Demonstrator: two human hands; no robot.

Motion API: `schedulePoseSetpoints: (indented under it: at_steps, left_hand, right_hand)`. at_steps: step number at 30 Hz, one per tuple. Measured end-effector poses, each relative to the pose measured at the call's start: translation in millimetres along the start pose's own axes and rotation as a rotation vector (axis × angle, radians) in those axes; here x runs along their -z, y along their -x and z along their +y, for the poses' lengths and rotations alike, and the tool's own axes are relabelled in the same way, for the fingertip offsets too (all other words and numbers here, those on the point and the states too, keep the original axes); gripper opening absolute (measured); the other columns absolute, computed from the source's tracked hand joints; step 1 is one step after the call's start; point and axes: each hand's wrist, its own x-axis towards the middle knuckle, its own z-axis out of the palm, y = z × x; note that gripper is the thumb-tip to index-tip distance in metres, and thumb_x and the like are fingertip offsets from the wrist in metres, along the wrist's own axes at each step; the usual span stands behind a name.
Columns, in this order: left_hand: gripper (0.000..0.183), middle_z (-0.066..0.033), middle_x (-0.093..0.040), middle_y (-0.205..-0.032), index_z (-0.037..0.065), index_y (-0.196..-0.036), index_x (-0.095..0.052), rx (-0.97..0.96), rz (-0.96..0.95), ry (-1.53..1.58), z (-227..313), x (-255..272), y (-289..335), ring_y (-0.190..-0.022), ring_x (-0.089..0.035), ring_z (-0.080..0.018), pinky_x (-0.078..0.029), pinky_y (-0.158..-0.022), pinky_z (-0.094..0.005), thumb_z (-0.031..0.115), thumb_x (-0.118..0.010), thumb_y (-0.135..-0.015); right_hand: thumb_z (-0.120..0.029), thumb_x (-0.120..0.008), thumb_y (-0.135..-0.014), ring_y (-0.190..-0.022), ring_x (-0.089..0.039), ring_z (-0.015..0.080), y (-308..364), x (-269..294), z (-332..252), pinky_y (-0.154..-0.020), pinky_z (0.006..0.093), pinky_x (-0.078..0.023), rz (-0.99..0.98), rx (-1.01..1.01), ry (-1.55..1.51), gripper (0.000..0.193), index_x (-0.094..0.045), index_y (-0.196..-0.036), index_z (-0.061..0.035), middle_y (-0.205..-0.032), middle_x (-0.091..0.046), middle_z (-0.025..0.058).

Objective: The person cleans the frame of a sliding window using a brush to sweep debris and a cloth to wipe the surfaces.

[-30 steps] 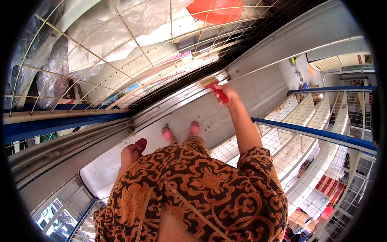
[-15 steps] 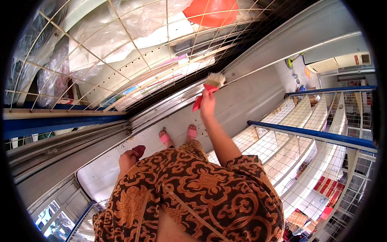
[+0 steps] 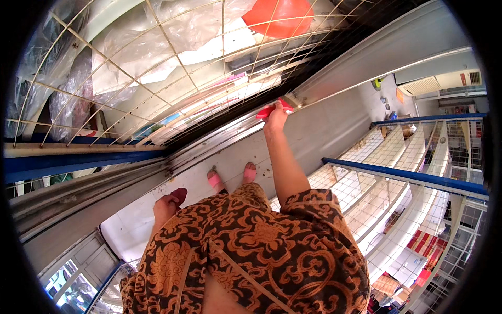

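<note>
My right hand (image 3: 275, 123) is wrapped round the red handle of a paintbrush (image 3: 286, 106). Its pale bristles point away to the right and meet the corner where the metal window track (image 3: 225, 124) runs into the grey frame. At lower left, my left hand (image 3: 165, 208) is closed on a dark red, soft-looking piece (image 3: 179, 195), perhaps cloth; its kind does not show. That hand hangs low beside my patterned clothing, apart from the track.
Behind a wire grille (image 3: 180, 63) lie clear plastic sheets and a red rounded object (image 3: 280, 18). Wire shelves with blue bars (image 3: 402, 175) stand to the right. Pink slippers (image 3: 214, 180) are on my feet, with dark specks on the pale floor. An air conditioner (image 3: 439, 82) shows at far right.
My right hand has moved slightly forward and to the right, and the brush has turned from upright to pointing right, its bristles now against the frame corner. My left hand stays put.
</note>
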Motion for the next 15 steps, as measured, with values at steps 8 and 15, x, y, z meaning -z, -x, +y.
schedulePoseSetpoints:
  at_steps: [8,15]
  left_hand:
    - [0.023,-0.0125,-0.067,-0.083,0.012,-0.076,-0.069,-0.042,-0.011,0.164,-57.2,-23.2,-1.9,-0.077,-0.064,-0.0324,-0.051,-0.069,-0.04,0.005,-0.048,-0.072]
    - [0.021,-0.0128,-0.067,-0.084,0.012,-0.077,-0.069,0.006,-0.053,0.006,-23.2,2.4,-3.9,-0.077,-0.064,-0.0327,-0.051,-0.07,-0.0405,0.005,-0.05,-0.071]
  right_hand:
    - [-0.026,-0.044,-0.096,-0.055,-0.054,0.0156,50.3,-17.4,5.7,-0.04,0.0275,-0.041,-0.012,-0.115,-0.115,0.02,-0.05,-0.088,-0.0083,-0.067,-0.056,0.0053]
    - [-0.029,-0.047,-0.095,-0.058,-0.048,0.0111,46.2,4.0,2.7,-0.052,0.0261,-0.041,-0.025,0.031,-0.055,0.023,-0.053,-0.087,-0.0085,-0.07,-0.051,0.0004]
